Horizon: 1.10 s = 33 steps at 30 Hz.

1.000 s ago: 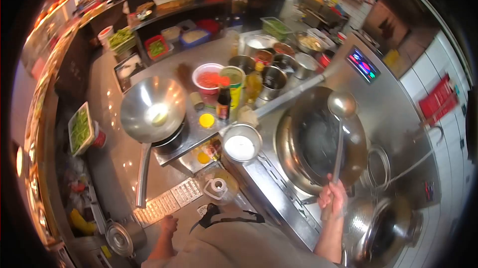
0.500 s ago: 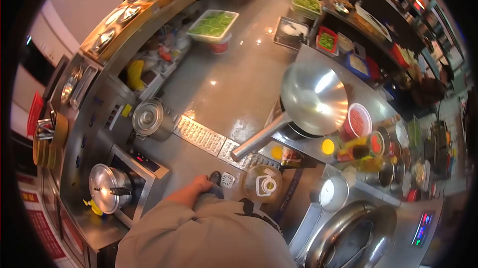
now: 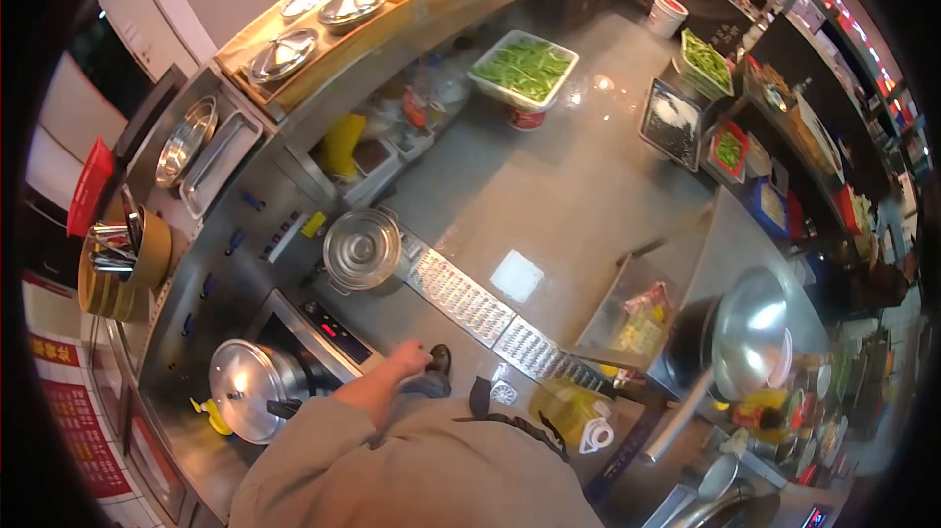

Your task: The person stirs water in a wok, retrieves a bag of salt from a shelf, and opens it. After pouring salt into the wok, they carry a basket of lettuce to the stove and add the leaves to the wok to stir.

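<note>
My left hand (image 3: pixel 410 358) hangs low at my left side, just above my shoe (image 3: pixel 440 359). No object shows in it, and its fingers are small and blurred. Closest to it is the front edge of an induction cooker (image 3: pixel 335 332) with a lit display. A steel pressure cooker (image 3: pixel 250 386) with a black handle stands on that side. Past the hand, a lidded steel pot (image 3: pixel 363 249) sits low beside the floor drain. My right hand is outside the view.
A perforated drain cover (image 3: pixel 461 298) crosses the shiny floor. To the right, a large steel wok (image 3: pixel 750 332) rests on the counter, its handle jutting toward me. An oil jug (image 3: pixel 573 415) stands close by my body. Ahead is a tub of green vegetables (image 3: pixel 524 67) on a bucket.
My view has swung left, so the wok and right counter slide toward the right edge. The left counter and vegetable tub appear farther into view. My left hand stays low by my side.
</note>
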Each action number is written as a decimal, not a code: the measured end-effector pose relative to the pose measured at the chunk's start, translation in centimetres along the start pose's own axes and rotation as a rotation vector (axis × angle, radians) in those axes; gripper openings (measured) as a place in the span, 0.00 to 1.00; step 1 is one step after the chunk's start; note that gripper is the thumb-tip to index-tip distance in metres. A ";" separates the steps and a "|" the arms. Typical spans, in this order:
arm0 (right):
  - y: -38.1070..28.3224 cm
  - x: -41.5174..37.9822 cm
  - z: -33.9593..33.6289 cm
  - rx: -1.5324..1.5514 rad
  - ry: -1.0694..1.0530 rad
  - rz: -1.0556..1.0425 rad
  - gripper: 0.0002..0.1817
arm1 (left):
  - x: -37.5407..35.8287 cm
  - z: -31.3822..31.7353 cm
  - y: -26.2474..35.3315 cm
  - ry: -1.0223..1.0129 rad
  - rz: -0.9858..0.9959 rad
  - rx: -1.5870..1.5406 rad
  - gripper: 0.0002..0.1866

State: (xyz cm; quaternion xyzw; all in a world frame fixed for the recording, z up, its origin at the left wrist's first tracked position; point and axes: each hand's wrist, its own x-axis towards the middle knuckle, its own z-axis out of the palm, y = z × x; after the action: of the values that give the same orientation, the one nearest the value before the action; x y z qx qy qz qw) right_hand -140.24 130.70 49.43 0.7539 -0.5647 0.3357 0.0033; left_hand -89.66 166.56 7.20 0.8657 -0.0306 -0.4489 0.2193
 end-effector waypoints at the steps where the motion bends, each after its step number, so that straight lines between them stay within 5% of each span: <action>1: -4.9 1.9 1.1 -0.016 -0.016 -0.140 0.18 | 1.2 -2.2 -1.9 0.067 -0.006 0.007 0.27; 4: -18.4 6.8 4.7 -0.055 -0.055 -0.554 0.10 | 3.3 -8.4 -5.7 0.178 -0.099 0.027 0.27; 8: -24.0 13.7 9.0 0.083 -0.374 -0.493 0.31 | 5.8 -13.1 -5.6 0.238 -0.195 0.009 0.26; 13: -38.6 20.2 16.3 -0.197 -0.588 -0.754 0.32 | 13.0 -13.4 -0.8 0.200 -0.132 -0.120 0.28; 18: -54.4 25.8 29.1 -0.204 -0.652 -1.147 0.30 | 21.4 -13.8 3.6 0.231 -0.135 -0.450 0.28; 25: -63.6 31.5 56.6 -0.032 -0.946 -1.201 0.22 | 26.9 -21.6 9.8 0.308 -0.302 -0.775 0.24; 27: -61.0 29.1 67.6 0.217 -0.991 -1.118 0.22 | 27.0 -24.6 13.1 0.349 -0.329 -1.005 0.21; 29: -58.2 25.1 76.1 0.154 -1.258 -0.862 0.25 | 28.9 -26.4 14.7 0.364 -0.341 -1.020 0.20; 31: -48.3 18.6 84.8 0.282 -1.016 -0.863 0.18 | 31.8 -28.0 15.2 0.361 -0.358 -1.068 0.20; 32: -45.3 16.5 85.3 0.308 -1.438 -0.281 0.16 | 33.4 -29.6 16.5 0.345 -0.354 -1.013 0.19; 33: -42.5 14.4 85.8 0.222 -1.573 0.379 0.16 | 34.9 -31.0 18.0 0.328 -0.355 -0.955 0.18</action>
State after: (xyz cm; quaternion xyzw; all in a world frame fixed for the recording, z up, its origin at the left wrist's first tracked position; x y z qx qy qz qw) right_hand -58.92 100.91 6.22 0.6568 -0.4829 -0.2429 -0.5257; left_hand -41.80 152.53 3.36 0.7202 0.3585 -0.3020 0.5114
